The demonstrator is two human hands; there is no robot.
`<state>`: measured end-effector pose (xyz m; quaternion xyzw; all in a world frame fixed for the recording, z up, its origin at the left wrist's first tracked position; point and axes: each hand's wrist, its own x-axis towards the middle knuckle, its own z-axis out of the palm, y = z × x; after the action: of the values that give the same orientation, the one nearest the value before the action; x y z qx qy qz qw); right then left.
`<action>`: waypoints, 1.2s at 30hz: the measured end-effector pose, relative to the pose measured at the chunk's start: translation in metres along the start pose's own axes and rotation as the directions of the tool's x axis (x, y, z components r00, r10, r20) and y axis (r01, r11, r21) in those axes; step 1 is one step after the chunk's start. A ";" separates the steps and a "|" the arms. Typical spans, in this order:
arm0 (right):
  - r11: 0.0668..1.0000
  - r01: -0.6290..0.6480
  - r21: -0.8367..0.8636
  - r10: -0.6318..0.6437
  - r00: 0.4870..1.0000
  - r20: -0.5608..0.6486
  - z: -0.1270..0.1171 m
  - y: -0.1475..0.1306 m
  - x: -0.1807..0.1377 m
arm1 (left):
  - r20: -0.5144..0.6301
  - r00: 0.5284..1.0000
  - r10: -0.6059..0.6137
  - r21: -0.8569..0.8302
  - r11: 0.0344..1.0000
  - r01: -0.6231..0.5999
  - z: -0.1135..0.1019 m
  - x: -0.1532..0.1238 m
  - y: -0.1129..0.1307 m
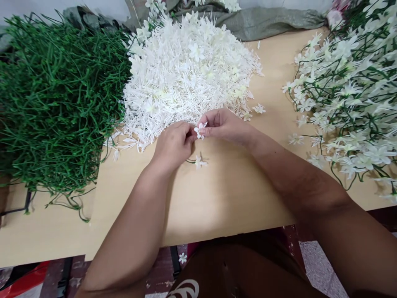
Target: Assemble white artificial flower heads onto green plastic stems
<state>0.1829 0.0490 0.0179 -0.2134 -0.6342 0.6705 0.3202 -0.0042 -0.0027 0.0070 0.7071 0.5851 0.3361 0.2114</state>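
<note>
My right hand point(223, 124) pinches a small white artificial flower point(200, 130) between thumb and fingers, in front of the white heap. Close against it, my left hand point(174, 144) has its fingers closed on a green plastic stem point(190, 160), mostly hidden by the hand. A second white flower point(200, 162) shows at the end of that stem, just below the hands. Whether the pinched flower is on the stem cannot be made out. Behind both hands rises a big pile of loose white flower heads point(186, 74).
On the left lies a tall heap of green plastic stems point(62, 99). Finished-looking sprays of white flowers on stems point(350, 95) cover the table's right side. Grey-green cloth point(266, 22) lies along the back. A fallen flower point(182, 258) is below the table's front edge point(217, 237).
</note>
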 end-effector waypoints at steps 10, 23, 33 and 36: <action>0.997 -0.018 0.081 0.025 0.996 -0.086 -0.006 0.006 0.001 | 0.119 0.933 -0.340 -0.607 0.718 0.340 -0.001 0.003 0.015; 0.990 -0.073 0.118 0.091 0.983 -0.159 -0.002 0.004 -0.001 | 0.111 0.940 -0.323 -0.618 0.719 0.320 -0.003 0.002 0.016; 0.981 -0.100 0.166 0.126 0.980 -0.151 0.000 0.002 0.000 | 0.117 0.950 -0.289 -0.615 0.730 0.298 -0.003 0.002 0.015; 0.989 -0.087 0.118 0.106 0.981 -0.162 0.001 0.004 0.001 | 0.120 0.951 -0.285 -0.619 0.728 0.296 -0.002 0.002 0.014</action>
<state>0.1812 0.0487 0.0141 -0.2816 -0.5559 0.6990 0.3508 0.0040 -0.0044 0.0190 0.4978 0.5403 0.4691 0.4902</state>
